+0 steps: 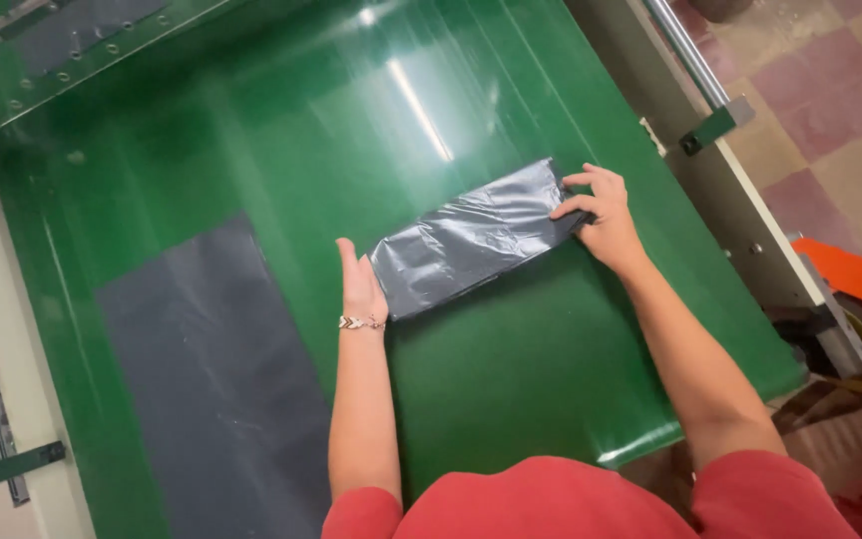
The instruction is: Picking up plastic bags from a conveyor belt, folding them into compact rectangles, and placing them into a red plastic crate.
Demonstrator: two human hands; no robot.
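Folded grey plastic bag (473,238) lies flat on the green worktop (281,130); your left hand (359,284), fingers straight, squares its near end while your right hand (603,215) presses the far end, fingers spread.

We see folded stack of dark grey, glossy plastic bags (471,240) lying flat on green conveyor belt (281,130). Shape long, narrow rectangle, set slantwise: left end lower and nearer us, right end farther up. Surface crinkled, creases catching light, edges fairly even. Left end meets edge of our left hand (359,284), held upright with palm against it; right end sits under fingertips of our right hand (603,215), pressing down. Stack sits right of belt's middle, near its right margin.
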